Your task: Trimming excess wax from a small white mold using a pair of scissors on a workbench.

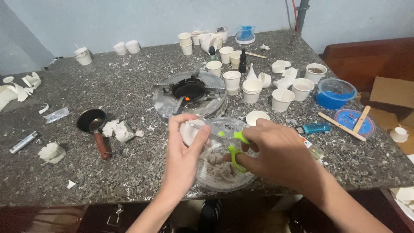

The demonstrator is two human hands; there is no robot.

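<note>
My left hand [183,149] grips a small white paper cup [188,131], tilted on its side over a clear round bowl [217,183] that holds greyish-white crumbled bits. My right hand [276,153] holds green-handled scissors [232,144], fingers through the loops. The metal blades reach left to the cup's rim. Both hands hover above the bowl at the near edge of the speckled stone table [129,90].
A round single-burner stove [189,92] sits just behind the bowl. Several white paper cups [252,88] stand behind and to the right. A small black pan [91,121] lies at the left, a blue lighter [314,128] and a blue-filled tub [335,92] at the right.
</note>
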